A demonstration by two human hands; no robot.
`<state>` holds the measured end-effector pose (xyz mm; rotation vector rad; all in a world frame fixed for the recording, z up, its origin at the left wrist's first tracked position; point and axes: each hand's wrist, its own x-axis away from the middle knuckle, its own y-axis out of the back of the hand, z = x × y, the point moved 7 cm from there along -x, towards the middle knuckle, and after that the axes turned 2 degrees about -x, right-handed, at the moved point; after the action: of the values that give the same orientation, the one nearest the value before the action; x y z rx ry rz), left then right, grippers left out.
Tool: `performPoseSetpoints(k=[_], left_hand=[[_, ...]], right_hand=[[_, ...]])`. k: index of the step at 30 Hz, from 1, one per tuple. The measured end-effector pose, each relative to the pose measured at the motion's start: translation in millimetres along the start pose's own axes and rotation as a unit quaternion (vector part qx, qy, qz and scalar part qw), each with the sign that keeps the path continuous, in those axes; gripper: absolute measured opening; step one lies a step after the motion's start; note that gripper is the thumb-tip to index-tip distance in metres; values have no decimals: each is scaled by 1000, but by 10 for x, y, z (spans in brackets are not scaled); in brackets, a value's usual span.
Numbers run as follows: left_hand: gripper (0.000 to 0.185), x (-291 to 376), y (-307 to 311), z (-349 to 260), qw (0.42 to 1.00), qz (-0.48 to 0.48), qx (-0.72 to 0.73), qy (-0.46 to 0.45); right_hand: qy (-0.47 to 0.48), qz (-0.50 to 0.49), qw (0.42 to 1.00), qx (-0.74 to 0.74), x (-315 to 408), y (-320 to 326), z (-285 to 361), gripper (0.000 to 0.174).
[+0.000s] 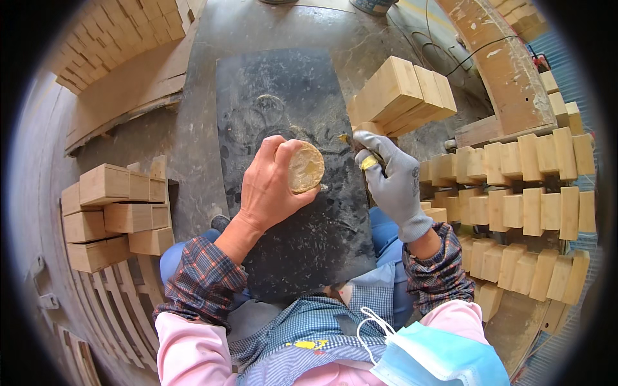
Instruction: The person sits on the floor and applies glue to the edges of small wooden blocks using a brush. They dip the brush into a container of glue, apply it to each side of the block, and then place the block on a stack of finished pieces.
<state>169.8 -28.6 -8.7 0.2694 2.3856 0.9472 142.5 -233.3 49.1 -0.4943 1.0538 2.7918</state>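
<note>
My left hand (270, 178), bare, grips a round, can-like object (307, 167) by its sides, above a black board (299, 246). Its upward face is caked with yellowish, putty-like material. To the right, my right hand (393, 178) wears a grey work glove with yellow tape around one finger. Its fingers are closed on a small dark tool (358, 144), mostly hidden by the glove. A yellowish dab (343, 138) shows near the tool's tip. The tool and the round object are apart. Smears and pale scuffs mark the board between my knees.
Stacked wooden blocks (403, 91) stand just beyond my right hand. More blocks (120, 207) sit on a slatted pallet (116, 299) at left. Rows of blocks (512, 207) fill the right side. A large block stack (116, 38), cables (429, 43) and a bucket (374, 6) are farther off.
</note>
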Motion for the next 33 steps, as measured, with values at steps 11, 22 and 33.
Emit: performPoseSetpoints(k=[11,22,33], left_hand=[[95,7,-98,0,998,52,35,-23],[88,193,-211,-59,998,-54,21,-13],[75,283,-265,-269,983,-161,33,81]], right_hand=[[102,151,983,24,199,-946,-469,97],[80,45,990,-107,337,-1294,-570,68],[19,54,998,-13,448,-1520,-749,60]])
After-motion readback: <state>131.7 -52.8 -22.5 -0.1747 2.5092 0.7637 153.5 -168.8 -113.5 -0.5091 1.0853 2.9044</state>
